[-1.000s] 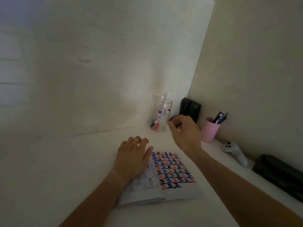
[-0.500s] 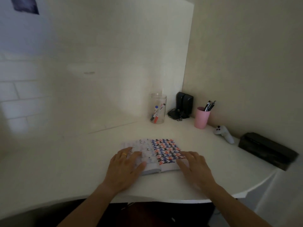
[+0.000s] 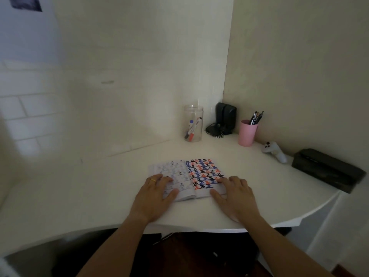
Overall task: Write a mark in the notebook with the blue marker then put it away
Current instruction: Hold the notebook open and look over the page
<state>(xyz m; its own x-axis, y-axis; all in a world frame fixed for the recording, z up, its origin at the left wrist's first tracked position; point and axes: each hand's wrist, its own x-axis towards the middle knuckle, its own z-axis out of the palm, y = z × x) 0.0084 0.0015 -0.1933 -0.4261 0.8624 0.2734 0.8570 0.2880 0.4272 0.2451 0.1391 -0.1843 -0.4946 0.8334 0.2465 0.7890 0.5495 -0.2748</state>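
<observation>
The blue marker point(image 3: 189, 127) stands slanted inside the clear jar point(image 3: 193, 123) at the far side of the white counter point(image 3: 99, 186), its blue cap end up, alongside two other markers with a red and a dark tip low in the jar. The notebook point(image 3: 188, 179) lies open on the counter nearer the person, well apart from the jar; its right page is filled with rows of blue, red and black marks, its left page shows only faint show-through.

The left hand point(image 3: 154, 193) rests flat on the near left corner of the notebook, fingers spread across the left page, a gold ring point(image 3: 153, 180) on one finger; its grip is open and has hold of nothing. The right hand point(image 3: 235, 194) lies flat at the near right corner, fingertips on the edge of the right page, palm on the counter; its grip is likewise loose and empty.

To the right of the jar, in the far corner, stand two black speakers point(image 3: 226, 116) with a tangle of cable at their foot. Further right are a pink cup point(image 3: 247, 132) holding pens, a white game controller point(image 3: 274, 151) lying on the counter, and a dark oblong box point(image 3: 327, 169) near the right edge.
</observation>
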